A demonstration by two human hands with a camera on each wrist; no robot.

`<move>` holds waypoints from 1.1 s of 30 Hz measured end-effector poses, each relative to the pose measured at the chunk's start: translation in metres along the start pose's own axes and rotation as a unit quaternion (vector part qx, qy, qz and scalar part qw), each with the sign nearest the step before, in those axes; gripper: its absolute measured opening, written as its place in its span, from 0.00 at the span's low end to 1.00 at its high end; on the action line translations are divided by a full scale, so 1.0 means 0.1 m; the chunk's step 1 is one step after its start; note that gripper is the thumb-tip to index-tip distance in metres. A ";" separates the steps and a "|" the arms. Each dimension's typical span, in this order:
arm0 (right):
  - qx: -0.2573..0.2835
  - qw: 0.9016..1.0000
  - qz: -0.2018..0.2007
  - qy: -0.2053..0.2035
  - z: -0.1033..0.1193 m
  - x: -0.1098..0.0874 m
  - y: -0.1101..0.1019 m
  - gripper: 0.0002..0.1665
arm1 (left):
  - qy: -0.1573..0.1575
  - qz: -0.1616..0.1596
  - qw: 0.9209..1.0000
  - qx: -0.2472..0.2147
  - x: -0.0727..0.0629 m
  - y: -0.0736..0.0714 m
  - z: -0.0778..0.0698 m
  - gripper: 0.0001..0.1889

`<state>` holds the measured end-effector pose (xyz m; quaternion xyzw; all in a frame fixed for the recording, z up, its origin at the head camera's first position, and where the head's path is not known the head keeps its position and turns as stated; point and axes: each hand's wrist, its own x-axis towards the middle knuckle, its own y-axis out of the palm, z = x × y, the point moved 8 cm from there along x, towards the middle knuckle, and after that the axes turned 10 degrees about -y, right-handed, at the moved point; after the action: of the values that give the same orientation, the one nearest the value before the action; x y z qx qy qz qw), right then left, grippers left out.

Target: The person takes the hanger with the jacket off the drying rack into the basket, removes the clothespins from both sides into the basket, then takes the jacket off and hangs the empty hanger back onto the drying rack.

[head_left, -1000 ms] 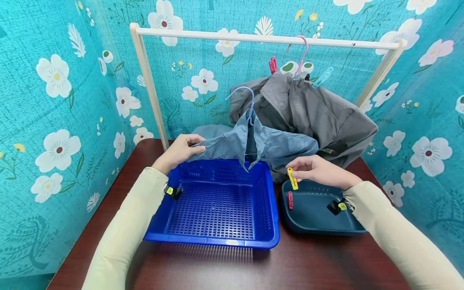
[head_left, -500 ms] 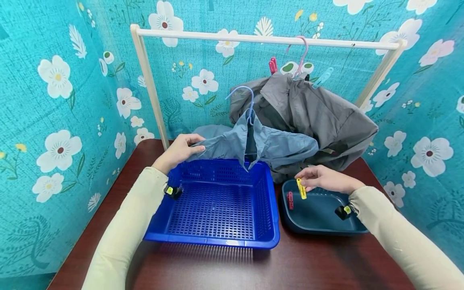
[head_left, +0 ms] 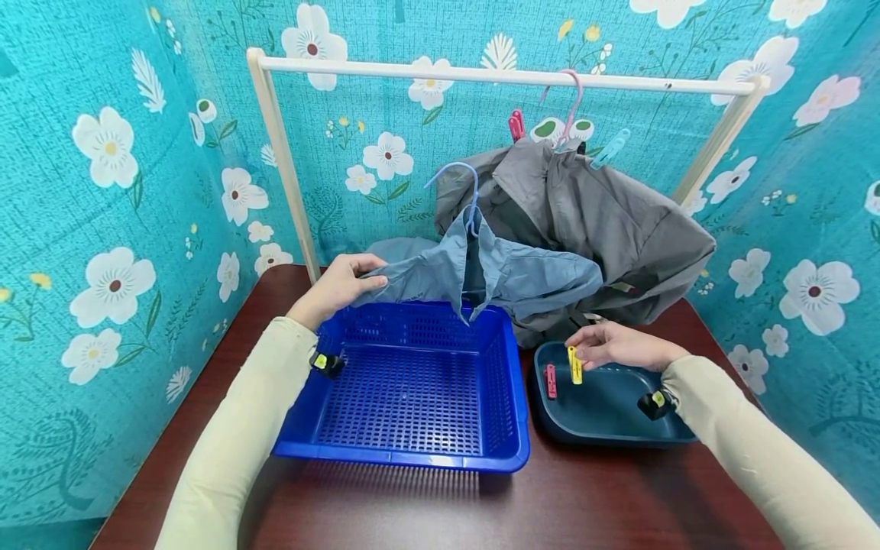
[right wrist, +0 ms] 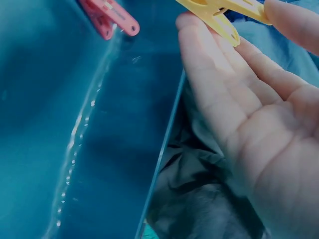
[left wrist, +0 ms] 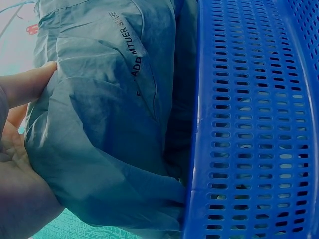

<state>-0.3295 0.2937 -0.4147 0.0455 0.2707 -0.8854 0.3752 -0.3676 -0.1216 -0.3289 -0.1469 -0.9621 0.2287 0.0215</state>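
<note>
My left hand (head_left: 344,286) grips the left shoulder of a blue-grey jacket (head_left: 433,271). In the left wrist view the thumb presses on the cloth (left wrist: 109,114), which carries dark lettering. A light blue hanger (head_left: 475,187) sticks out of the jacket's collar, its hook touching nothing on the rail. Over the dark teal bin, my right hand (head_left: 622,346) pinches a yellow clothespin (head_left: 575,367) between thumb and fingers. The right wrist view shows this clothespin (right wrist: 219,17) at the fingertips. A red clothespin (head_left: 551,382) lies in the bin (head_left: 619,439), just left of it.
Behind, a grey jacket (head_left: 591,214) hangs on a pink hanger (head_left: 574,107) from the wooden rail (head_left: 412,71), with pink (head_left: 516,125) and light blue (head_left: 610,149) clothespins at its shoulders. A blue perforated basket (head_left: 406,458) stands in front on the brown table (head_left: 385,512).
My right hand has moved right and down with the yellow clothespin, lower over the teal bin. The left hand and the blue-grey jacket have stayed in place.
</note>
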 end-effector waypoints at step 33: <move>-0.016 0.996 0.030 0.082 -0.50 0.16 0.21 0.22 | 0.000 -0.005 1.000 0.000 0.03 -0.01 0.05 0.12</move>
<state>-0.3323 0.2972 -0.4711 0.1200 0.3128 -0.8626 0.3790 -0.3712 -0.1239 -0.3328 -0.1423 -0.9628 0.2288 0.0221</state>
